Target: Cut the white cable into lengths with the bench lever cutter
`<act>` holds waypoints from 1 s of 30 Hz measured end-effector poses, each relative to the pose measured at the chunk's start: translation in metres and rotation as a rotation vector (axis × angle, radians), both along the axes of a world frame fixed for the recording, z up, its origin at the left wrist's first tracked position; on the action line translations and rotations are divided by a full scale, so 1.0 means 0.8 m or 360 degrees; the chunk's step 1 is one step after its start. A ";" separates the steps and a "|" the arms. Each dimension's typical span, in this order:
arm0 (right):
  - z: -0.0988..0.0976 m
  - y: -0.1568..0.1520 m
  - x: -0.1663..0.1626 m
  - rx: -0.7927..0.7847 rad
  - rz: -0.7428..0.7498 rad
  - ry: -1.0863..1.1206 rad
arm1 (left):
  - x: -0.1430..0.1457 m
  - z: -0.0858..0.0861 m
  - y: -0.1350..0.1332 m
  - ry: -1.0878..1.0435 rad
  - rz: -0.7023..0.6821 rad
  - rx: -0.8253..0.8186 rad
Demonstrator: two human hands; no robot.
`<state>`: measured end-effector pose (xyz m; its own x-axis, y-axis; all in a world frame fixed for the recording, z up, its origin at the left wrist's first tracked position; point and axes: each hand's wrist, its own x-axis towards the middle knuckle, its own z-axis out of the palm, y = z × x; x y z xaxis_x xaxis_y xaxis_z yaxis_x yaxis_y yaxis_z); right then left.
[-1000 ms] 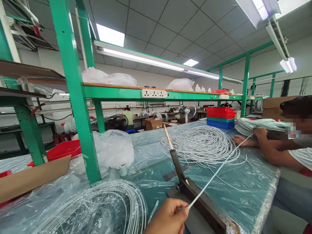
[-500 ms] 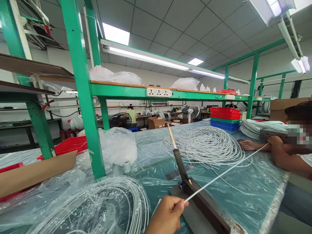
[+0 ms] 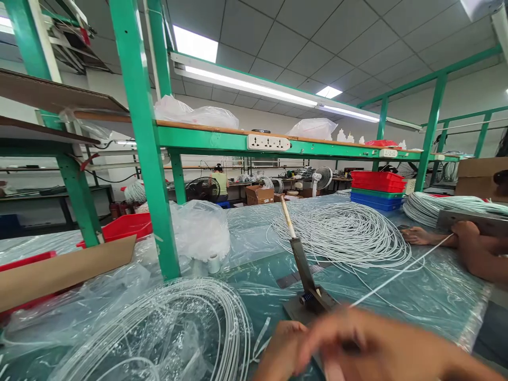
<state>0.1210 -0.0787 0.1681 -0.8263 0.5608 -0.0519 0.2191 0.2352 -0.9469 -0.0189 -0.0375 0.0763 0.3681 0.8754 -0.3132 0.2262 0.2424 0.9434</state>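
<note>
My left hand [image 3: 282, 346] is closed in a pinch at the bottom middle, its fingertips partly covered by my right hand. A white cable [image 3: 400, 276] stretches from a co-worker's hand [image 3: 465, 233] at the right and disappears behind my right hand, towards my left fingers. My right hand [image 3: 373, 344] reaches across from the lower right, smeared by motion, so its grip is unclear. Just beyond both hands stands a lever cutter [image 3: 302, 264] with a pale handle, raised at a slant. Its base is mostly hidden by my right hand.
A large coil of white cable [image 3: 349, 235] lies behind the cutter; another coil [image 3: 222, 317] is at the front left. Red and blue trays [image 3: 377, 190] are stacked at the back. A green post [image 3: 145, 143] and shelf [image 3: 222, 142] rise over the plastic-covered table. A clear bag [image 3: 200, 230] sits by the post.
My right hand has come into view from the lower right and now overlaps my left hand and the cutter's base. The view has shifted slightly, moving the scene rightward.
</note>
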 end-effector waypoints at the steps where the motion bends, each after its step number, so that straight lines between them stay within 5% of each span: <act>1: 0.013 0.030 0.006 0.0067 -0.0176 0.0075 | 0.002 -0.003 -0.001 -0.0030 0.0006 0.0035; 3: 0.036 0.097 0.014 0.0310 -0.0876 0.0263 | 0.006 -0.009 -0.003 -0.0103 -0.0041 0.0154; 4: 0.044 0.131 0.017 0.0329 -0.1048 0.0297 | 0.007 -0.010 -0.004 -0.0105 -0.0106 0.0209; 8: 0.049 0.244 0.019 0.0117 -0.1339 0.0197 | 0.005 -0.002 -0.006 0.0430 -0.0268 0.0574; 12: 0.033 0.298 0.006 -0.0202 -0.1400 0.0064 | 0.003 0.014 -0.002 0.1240 -0.0423 0.0959; 15: 0.027 0.315 -0.008 -0.0330 -0.1379 0.0095 | 0.005 0.011 0.006 0.1146 -0.0327 0.0915; 19: 0.029 0.324 -0.017 -0.0424 -0.1391 0.0114 | 0.010 0.001 0.016 0.0221 -0.0095 0.0278; 22: 0.033 0.321 -0.013 -0.0442 -0.1396 0.0125 | 0.013 -0.003 0.019 0.0033 -0.0100 -0.0048; 25: 0.039 0.307 -0.001 -0.0418 -0.1366 0.0168 | 0.018 -0.013 0.021 0.0045 -0.0042 -0.0048; 30: 0.051 0.272 0.020 -0.0341 -0.1312 0.0230 | 0.023 -0.033 0.019 0.0114 0.0078 0.0437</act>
